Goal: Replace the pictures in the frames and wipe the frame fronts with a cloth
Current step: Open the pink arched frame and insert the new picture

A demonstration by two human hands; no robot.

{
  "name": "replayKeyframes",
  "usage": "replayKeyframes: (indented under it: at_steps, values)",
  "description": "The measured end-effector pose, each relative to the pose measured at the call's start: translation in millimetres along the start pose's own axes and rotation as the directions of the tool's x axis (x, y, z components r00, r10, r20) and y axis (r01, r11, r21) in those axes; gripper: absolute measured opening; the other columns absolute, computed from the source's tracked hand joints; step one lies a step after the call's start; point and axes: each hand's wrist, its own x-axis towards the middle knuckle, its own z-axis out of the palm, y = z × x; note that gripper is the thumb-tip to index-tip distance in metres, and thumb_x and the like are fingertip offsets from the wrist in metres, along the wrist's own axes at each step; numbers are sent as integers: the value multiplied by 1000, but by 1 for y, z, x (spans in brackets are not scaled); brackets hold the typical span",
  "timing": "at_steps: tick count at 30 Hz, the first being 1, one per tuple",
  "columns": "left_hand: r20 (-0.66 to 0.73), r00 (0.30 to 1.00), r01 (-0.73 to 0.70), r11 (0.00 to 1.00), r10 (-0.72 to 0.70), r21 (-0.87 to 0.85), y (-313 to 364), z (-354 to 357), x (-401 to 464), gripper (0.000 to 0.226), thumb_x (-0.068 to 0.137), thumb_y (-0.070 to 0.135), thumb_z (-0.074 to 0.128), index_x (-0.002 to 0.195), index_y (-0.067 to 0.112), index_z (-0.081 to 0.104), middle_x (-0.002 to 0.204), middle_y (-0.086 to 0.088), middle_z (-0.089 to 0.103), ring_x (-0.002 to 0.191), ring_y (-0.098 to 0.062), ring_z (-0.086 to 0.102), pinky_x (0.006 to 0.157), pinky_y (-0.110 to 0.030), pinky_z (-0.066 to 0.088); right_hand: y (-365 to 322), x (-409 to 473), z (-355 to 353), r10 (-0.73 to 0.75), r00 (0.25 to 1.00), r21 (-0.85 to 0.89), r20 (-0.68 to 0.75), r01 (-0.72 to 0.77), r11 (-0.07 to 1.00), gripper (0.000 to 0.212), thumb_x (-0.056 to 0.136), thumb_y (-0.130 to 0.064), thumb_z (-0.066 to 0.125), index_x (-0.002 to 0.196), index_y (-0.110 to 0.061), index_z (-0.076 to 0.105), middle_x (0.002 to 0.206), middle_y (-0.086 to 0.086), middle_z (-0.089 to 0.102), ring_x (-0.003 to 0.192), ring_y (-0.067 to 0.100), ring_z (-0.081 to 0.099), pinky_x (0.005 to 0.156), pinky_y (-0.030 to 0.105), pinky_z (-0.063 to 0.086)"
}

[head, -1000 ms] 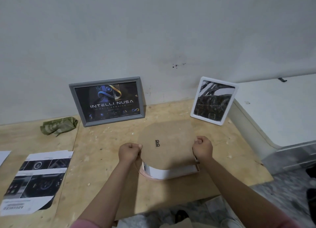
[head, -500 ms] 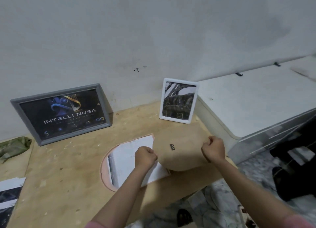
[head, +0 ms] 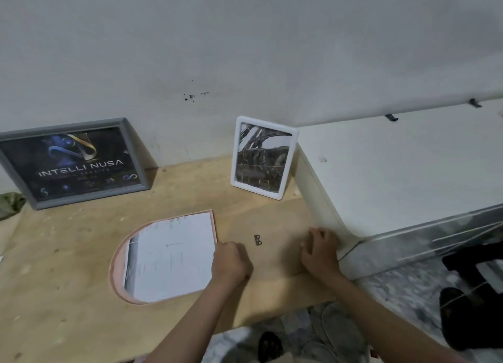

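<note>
A pink arched frame (head: 113, 270) lies face down on the plywood table (head: 68, 316), and a white sheet of paper (head: 170, 253) fills its open back. Just to its right the brown backing board (head: 276, 256) lies flat on the table, its small metal hanger (head: 257, 240) facing up. My left hand (head: 231, 263) grips the board's left edge with curled fingers. At the board's right edge my right hand (head: 321, 251) holds it the same way. A corner of the green cloth (head: 9, 203) shows at the far left.
A grey frame (head: 73, 161) with a dark poster and a white frame (head: 262, 161) with a black-and-white picture lean against the wall. A white cabinet (head: 394, 169) stands against the table's right end. The table's front edge runs under my forearms, with slippers on the floor below.
Both hands lifted the backing board off the pink frame, carried it to the right and laid it flat on the table. The paper in the frame is uncovered. The view swung right.
</note>
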Motion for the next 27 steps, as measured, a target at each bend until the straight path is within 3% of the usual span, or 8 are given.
replayKeyframes:
  at_steps: [3, 6, 9, 12, 14, 19, 22, 27]
  values:
    - [11, 999, 29, 990, -30, 140, 5, 10, -5, 29, 80, 12, 59, 106, 0, 61, 121, -21, 46, 103, -37, 56, 86, -36, 49, 9, -1, 7, -41, 998, -42, -38, 40, 998, 36, 79, -16, 54, 108, 3, 56, 106, 23, 49, 98, 40, 45, 81, 42, 39]
    - [14, 999, 46, 983, -50, 178, 7, 14, -6, 35, 81, 12, 60, 113, -1, 58, 125, -21, 42, 107, -36, 54, 89, -37, 49, 13, 0, 14, -86, 994, -68, -73, 81, 994, 44, 72, -23, 37, 100, 4, 58, 97, 27, 52, 87, 43, 50, 75, 46, 43]
    - [-6, 999, 46, 988, -46, 147, 8, 11, -7, 33, 81, 13, 61, 111, 1, 57, 123, -19, 43, 107, -35, 54, 86, -35, 49, 7, 2, 15, -93, 996, -84, -16, 91, 992, 52, 71, -27, 26, 103, 2, 55, 109, 30, 50, 96, 45, 50, 81, 48, 43]
    - [-122, 992, -29, 999, 33, 37, 2, 8, -8, 20, 86, 18, 54, 97, 2, 59, 110, -18, 50, 99, -34, 55, 79, -35, 47, -9, 2, 18, -112, 994, -91, -19, 110, 990, 46, 64, -8, 58, 108, 5, 57, 117, 34, 52, 103, 50, 53, 88, 54, 45]
    - [-227, 970, -89, 996, 82, -23, -7, 7, -7, 20, 89, 24, 50, 90, 6, 59, 101, -16, 54, 95, -31, 55, 71, -31, 43, -22, 1, 25, -197, 980, -79, -32, 194, 978, 54, 55, 2, 68, 108, 5, 60, 115, 33, 56, 101, 50, 57, 87, 57, 48]
    - [-398, 917, -74, 994, 36, -80, -39, -12, -13, 28, 91, 27, 53, 108, 7, 64, 111, -13, 56, 103, -28, 55, 77, -31, 43, -68, -14, 38, -306, 952, -33, 21, 307, 951, 50, 80, -16, 48, 129, -7, 52, 139, 16, 45, 129, 37, 41, 109, 48, 32]
    - [-416, 908, 12, 996, -49, -91, -66, -26, -18, 32, 89, 22, 55, 116, 7, 61, 116, -15, 54, 106, -30, 53, 79, -34, 43, -93, -17, 52, -352, 931, -22, 99, 356, 934, 52, 88, -22, 44, 139, -14, 41, 145, 6, 39, 134, 25, 35, 111, 37, 32]
    - [-369, 916, 124, 985, -159, -117, -120, -57, -23, 41, 83, 22, 61, 119, 2, 57, 119, -19, 51, 110, -35, 50, 86, -38, 43, -139, -25, 80, -449, 875, -38, 179, 463, 886, 48, 92, -24, 44, 139, -15, 40, 142, 3, 43, 132, 22, 36, 110, 35, 33]
